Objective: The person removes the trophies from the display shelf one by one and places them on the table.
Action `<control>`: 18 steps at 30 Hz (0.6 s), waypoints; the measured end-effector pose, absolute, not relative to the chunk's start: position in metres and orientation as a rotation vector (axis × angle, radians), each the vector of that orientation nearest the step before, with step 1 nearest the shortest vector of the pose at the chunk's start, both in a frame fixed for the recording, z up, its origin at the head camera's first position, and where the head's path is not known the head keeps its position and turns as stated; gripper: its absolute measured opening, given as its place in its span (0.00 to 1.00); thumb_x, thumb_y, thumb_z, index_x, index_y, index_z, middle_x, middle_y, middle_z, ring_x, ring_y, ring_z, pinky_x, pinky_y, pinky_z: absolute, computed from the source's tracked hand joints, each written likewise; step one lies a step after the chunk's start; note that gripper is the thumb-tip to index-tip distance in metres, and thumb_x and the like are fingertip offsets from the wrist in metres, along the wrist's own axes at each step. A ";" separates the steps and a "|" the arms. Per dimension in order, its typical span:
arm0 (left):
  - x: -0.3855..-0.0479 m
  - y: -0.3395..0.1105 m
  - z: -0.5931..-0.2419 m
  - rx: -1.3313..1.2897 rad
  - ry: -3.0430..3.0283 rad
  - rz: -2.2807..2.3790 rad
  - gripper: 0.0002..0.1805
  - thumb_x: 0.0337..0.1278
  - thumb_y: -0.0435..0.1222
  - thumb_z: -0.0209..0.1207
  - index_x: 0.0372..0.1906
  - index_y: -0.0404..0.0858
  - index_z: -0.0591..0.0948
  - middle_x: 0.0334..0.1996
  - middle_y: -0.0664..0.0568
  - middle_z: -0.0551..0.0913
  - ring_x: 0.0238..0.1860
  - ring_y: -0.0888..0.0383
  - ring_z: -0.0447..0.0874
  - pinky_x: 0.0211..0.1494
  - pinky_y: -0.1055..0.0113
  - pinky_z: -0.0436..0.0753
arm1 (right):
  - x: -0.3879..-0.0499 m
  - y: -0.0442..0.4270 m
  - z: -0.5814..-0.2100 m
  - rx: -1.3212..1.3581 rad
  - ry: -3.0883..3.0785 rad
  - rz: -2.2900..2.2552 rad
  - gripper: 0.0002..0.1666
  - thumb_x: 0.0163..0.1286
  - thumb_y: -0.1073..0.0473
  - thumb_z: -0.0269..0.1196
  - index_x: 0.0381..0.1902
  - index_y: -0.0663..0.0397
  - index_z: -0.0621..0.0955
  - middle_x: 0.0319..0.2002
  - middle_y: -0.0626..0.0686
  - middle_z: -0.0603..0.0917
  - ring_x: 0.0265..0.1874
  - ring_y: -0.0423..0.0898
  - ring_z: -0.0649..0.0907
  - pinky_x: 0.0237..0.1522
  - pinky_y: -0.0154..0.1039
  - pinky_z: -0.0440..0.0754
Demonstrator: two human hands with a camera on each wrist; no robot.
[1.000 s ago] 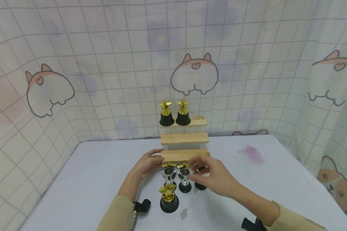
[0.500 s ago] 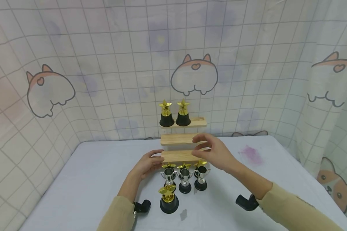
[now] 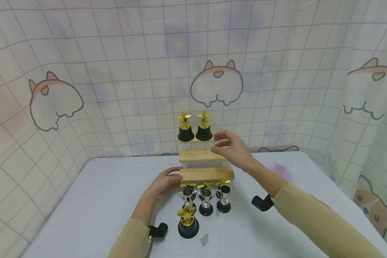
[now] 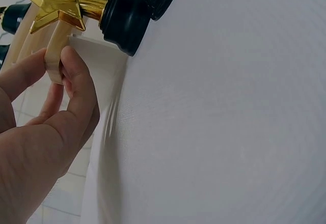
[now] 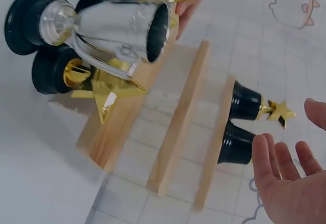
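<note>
In the head view my left hand [image 3: 165, 182] holds the left end of the lowest wooden shelf [image 3: 206, 174]. The left wrist view shows thumb and fingers [image 4: 79, 76] pinching that board end. My right hand [image 3: 235, 150], with loosely bent fingers and nothing in its grasp, is at the right part of the top shelf [image 3: 196, 140]. Nearest to it is a gold star trophy [image 3: 204, 130] with a black base; another star trophy [image 3: 185, 131] stands to its left. In the right wrist view fingertips [image 5: 262, 145] partly cover one trophy; contact cannot be told.
The middle shelf [image 3: 196, 155] bears no trophy in sight. Before the stand are silver cups [image 3: 206, 197] in a row, with several gold star trophies [image 3: 223, 182] behind them. One larger star trophy [image 3: 188, 225] stands nearest on the white table [image 3: 100, 215].
My right hand has moved up and away from the silver cups, past the lower shelves to the top shelf. The left hand has kept its hold on the lowest shelf.
</note>
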State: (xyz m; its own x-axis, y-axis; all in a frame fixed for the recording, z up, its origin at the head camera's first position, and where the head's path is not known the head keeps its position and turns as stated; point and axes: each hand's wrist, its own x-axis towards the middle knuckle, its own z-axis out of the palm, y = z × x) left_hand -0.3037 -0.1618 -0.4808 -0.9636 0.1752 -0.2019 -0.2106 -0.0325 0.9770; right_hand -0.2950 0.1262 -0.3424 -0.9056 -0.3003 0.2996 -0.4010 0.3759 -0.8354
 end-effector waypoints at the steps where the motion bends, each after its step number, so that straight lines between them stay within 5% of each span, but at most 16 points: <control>1: -0.304 -0.162 -0.481 -0.035 1.982 2.079 0.32 0.66 0.31 0.64 0.72 0.33 0.69 0.56 0.37 0.82 0.46 0.53 0.86 0.50 0.62 0.87 | -0.299 0.125 -0.342 0.635 -2.519 1.571 0.29 0.71 0.57 0.70 0.66 0.57 0.75 0.60 0.56 0.79 0.55 0.54 0.83 0.53 0.51 0.85; 18: -0.305 -0.163 -0.482 -0.025 1.977 2.070 0.31 0.66 0.31 0.64 0.72 0.33 0.69 0.56 0.37 0.82 0.46 0.53 0.86 0.48 0.63 0.86 | -0.349 0.107 -0.342 0.360 -2.478 1.676 0.30 0.72 0.53 0.69 0.66 0.56 0.74 0.62 0.56 0.77 0.60 0.54 0.78 0.59 0.51 0.81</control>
